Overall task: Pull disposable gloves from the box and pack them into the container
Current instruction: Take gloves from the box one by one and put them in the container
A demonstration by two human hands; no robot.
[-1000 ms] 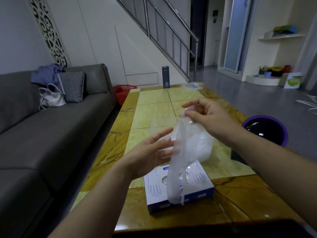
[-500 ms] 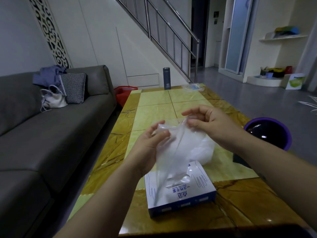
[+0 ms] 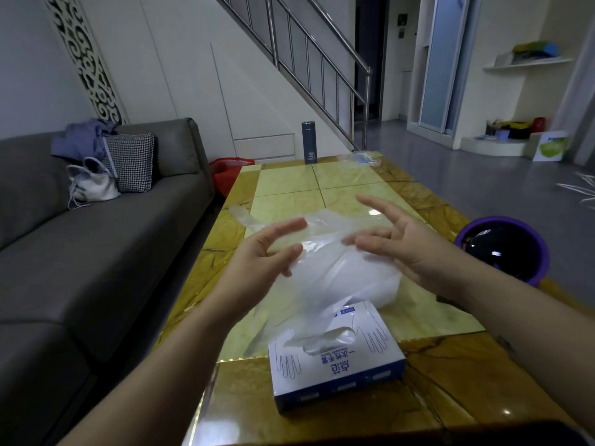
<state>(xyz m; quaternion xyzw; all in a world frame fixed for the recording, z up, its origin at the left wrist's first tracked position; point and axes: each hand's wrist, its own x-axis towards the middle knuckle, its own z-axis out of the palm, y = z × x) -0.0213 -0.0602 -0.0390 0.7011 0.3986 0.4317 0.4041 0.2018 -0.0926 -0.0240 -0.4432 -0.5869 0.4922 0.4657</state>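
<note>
The glove box [image 3: 336, 357] sits on the table [image 3: 289, 185], sofa [image 3: 96, 246] left, bin [image 3: 502, 249] right.

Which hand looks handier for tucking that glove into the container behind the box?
Probably right: the right hand hovers beside the container; the left hand sits farther away. The glove touches both.

We hold both hands raised just beyond the glove box [image 3: 335, 358], palms facing each other. Our left hand [image 3: 270, 249] stretches its fingers straight; our right hand [image 3: 402, 246] spreads its fingers wide. Our left forearm [image 3: 180, 349] passes left of the box, our right forearm [image 3: 515, 304] right of it.
</note>
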